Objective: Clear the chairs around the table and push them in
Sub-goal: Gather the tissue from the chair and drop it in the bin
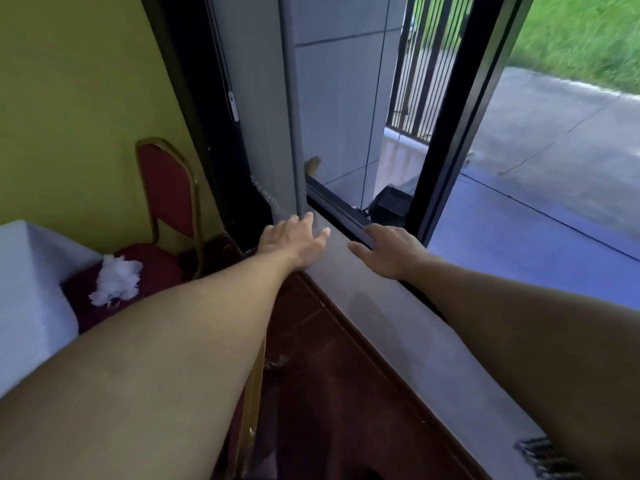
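Observation:
A red chair (166, 188) with a gold frame stands at the left by the green wall, next to the white-clothed table (31, 289). A crumpled white tissue (116, 280) lies on its seat. Both my arms reach forward to the window sill. My left hand (294, 242) rests flat on a grey cloth (398, 320) laid along the sill, fingers apart, next to the curtain's edge. My right hand (391, 251) lies open on the same cloth, fingertips at the black window track. The gold frame of a nearer chair (252, 407) shows under my left forearm.
A grey curtain (266, 109) hangs at the window's left. The black window frame (460, 109) stands ahead, with pavement, a fence and grass outside. Dark red wooden floor (339, 393) lies between the sill and the chairs.

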Demonstrator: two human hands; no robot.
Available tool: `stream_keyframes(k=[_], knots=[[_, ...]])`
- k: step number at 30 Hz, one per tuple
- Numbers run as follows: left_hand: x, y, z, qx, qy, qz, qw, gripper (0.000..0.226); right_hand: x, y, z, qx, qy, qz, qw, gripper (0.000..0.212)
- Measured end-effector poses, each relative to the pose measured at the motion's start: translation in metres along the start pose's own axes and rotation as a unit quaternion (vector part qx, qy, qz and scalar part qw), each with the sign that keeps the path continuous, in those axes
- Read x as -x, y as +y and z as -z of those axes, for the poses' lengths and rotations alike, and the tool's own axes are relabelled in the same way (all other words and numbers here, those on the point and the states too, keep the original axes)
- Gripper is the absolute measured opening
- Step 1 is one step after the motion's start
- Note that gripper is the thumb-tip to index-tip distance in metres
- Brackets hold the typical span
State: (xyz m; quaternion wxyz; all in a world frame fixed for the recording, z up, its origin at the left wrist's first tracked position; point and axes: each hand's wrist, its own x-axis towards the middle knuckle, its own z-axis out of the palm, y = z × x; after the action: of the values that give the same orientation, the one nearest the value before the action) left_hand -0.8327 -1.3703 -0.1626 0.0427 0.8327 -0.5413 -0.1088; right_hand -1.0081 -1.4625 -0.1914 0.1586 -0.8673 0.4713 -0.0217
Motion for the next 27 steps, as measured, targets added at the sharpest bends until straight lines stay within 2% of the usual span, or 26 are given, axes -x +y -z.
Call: stream_keyframes(k=[5,13,18,22,27], knots=[[-0.024,-0.003,-0.007,0.015,-0.009,0.068,0.998,0.067,-0.054,0.005,0.004,0.012,-0.021,0.061,0.998,0.078],[-0.064,-0.039,-0.011,0.018,-0.01,0.143,0.99,0.067,-0.129,-0.025,0.003,0.008,-0.06,0.137,0.989,0.076],[-0.104,-0.066,0.002,0.023,-0.001,0.177,0.984,0.067,-0.181,-0.06,0.007,0.012,-0.076,0.163,0.984,0.074],[-0.137,-0.095,0.015,0.023,0.001,0.191,0.981,0.067,-0.223,-0.089,0.013,0.007,-0.082,0.178,0.981,0.064],[-0.175,-0.137,0.035,0.023,0.015,0.208,0.978,0.068,-0.274,-0.125,0.013,0.003,-0.083,0.185,0.979,0.073]])
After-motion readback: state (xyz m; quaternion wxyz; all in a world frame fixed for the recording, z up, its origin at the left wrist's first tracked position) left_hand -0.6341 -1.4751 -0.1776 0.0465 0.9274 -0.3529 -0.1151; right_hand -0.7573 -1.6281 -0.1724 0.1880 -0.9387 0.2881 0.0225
